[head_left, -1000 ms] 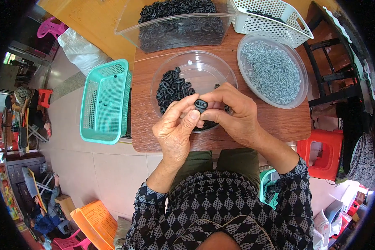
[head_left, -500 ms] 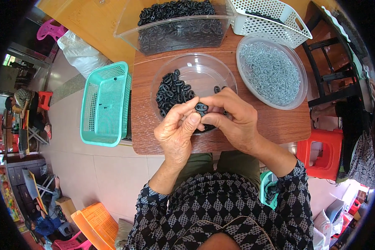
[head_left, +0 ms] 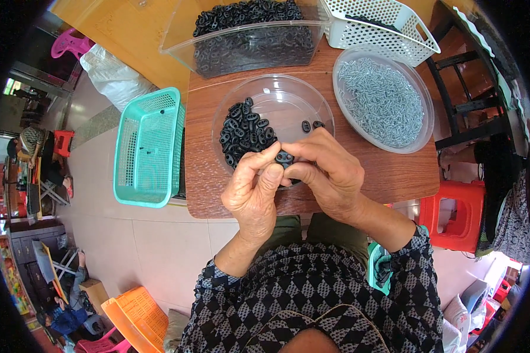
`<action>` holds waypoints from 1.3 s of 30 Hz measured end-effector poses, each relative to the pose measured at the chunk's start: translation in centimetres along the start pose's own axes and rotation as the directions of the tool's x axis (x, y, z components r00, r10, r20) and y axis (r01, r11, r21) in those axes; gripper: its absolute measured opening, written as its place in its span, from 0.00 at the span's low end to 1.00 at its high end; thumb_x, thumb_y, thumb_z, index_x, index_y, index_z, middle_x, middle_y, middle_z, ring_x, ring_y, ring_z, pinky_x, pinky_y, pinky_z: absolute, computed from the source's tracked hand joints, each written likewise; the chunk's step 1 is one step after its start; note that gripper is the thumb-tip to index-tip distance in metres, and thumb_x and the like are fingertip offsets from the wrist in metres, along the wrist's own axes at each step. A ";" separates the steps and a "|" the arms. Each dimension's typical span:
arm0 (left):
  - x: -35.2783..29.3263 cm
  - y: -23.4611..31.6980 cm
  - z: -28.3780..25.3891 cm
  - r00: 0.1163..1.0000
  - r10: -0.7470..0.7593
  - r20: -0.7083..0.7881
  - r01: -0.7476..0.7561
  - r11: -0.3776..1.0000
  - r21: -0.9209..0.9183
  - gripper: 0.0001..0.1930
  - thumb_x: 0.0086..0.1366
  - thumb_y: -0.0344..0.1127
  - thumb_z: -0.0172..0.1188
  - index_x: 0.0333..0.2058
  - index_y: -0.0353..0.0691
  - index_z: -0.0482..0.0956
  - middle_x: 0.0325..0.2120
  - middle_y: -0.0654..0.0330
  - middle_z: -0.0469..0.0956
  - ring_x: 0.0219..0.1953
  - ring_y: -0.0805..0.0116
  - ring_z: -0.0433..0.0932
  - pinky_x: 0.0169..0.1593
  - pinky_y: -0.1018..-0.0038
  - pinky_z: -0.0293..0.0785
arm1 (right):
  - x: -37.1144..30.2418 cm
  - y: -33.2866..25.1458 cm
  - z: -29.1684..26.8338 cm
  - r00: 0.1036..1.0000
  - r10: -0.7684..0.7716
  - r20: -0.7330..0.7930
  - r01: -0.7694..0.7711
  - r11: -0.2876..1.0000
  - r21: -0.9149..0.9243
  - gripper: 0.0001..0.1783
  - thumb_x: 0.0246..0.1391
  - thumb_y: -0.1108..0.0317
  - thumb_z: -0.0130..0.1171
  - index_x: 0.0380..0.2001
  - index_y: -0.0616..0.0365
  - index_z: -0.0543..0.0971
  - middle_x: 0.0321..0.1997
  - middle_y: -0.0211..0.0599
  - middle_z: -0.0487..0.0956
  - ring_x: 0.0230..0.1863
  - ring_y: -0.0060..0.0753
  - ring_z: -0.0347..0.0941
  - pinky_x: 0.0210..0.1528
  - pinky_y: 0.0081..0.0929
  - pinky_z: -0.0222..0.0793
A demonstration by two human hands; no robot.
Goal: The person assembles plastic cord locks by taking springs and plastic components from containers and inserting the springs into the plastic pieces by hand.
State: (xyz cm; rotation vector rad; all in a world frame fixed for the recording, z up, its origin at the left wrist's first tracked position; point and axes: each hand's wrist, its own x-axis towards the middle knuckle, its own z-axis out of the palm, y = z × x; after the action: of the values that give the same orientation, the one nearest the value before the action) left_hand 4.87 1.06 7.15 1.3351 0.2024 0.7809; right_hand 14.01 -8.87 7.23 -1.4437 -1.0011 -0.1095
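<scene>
Over the near edge of a round clear tub, both hands pinch one small black two-hole cord lock. My left hand grips its left side with thumb and forefinger. From the right, the thumb and forefinger of my right hand press on it. Two holes face up, and the fingertips cover its ends. A heap of black oval two-hole pieces lies in the tub's left half. A couple of similar pieces sit apart at its right side.
A clear bin full of black pieces stands at the back, beside a white perforated basket. Small metal springs fill a round dish on the right. A green basket is left of the table, a red stool right.
Both hands have shifted slightly down with the cord lock, which has tilted a little between the fingers. The right fingers have moved off the loose pieces, which show more fully.
</scene>
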 end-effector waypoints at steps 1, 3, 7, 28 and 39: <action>-0.1 -0.1 0.1 1.000 0.014 -0.008 -0.014 1.000 0.017 0.13 0.62 0.29 0.58 0.45 0.30 0.76 0.30 0.62 0.71 0.27 0.78 0.72 0.30 0.84 0.75 | 0.0 -0.1 0.0 1.000 -0.002 -0.007 0.002 1.000 0.001 0.16 0.39 0.76 0.64 0.37 0.63 0.78 0.27 0.36 0.77 0.27 0.33 0.69 0.30 0.27 0.65; -0.2 -0.3 0.1 0.999 0.028 -0.017 -0.027 0.999 0.036 0.13 0.62 0.29 0.58 0.45 0.30 0.76 0.31 0.62 0.71 0.27 0.79 0.72 0.30 0.84 0.75 | 0.0 0.0 0.1 1.000 -0.013 -0.010 0.013 1.000 -0.002 0.16 0.40 0.76 0.64 0.37 0.63 0.78 0.27 0.36 0.77 0.27 0.33 0.69 0.30 0.27 0.65; -0.2 -0.5 0.1 0.997 0.071 0.000 -0.071 0.996 0.056 0.13 0.64 0.29 0.56 0.45 0.30 0.75 0.31 0.63 0.70 0.28 0.79 0.70 0.31 0.84 0.72 | 0.1 0.0 0.1 0.999 -0.049 0.002 0.049 0.998 -0.029 0.15 0.41 0.76 0.63 0.37 0.64 0.77 0.26 0.36 0.76 0.27 0.33 0.69 0.29 0.27 0.65; -1.0 -1.4 1.2 0.970 0.232 -0.070 -0.221 0.965 0.141 0.14 0.66 0.35 0.55 0.42 0.29 0.72 0.31 0.63 0.68 0.27 0.80 0.65 0.29 0.84 0.64 | -0.1 -0.3 0.3 0.991 -0.133 -0.035 0.132 0.991 -0.019 0.13 0.44 0.74 0.62 0.36 0.65 0.76 0.25 0.36 0.75 0.24 0.34 0.68 0.28 0.28 0.63; -1.6 -0.6 0.5 0.982 0.178 0.060 -0.187 0.956 0.224 0.12 0.66 0.30 0.53 0.45 0.28 0.73 0.32 0.57 0.74 0.28 0.77 0.71 0.33 0.82 0.71 | -0.7 -0.4 -1.0 0.991 -0.135 0.017 0.136 0.988 -0.070 0.12 0.43 0.75 0.63 0.33 0.64 0.76 0.26 0.37 0.75 0.24 0.37 0.68 0.28 0.30 0.64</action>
State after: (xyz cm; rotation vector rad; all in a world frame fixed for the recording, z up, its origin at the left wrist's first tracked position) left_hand 4.21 -0.35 6.28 1.6029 0.1421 0.9063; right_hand 13.84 -10.15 7.36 -1.4417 -1.1147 -0.2380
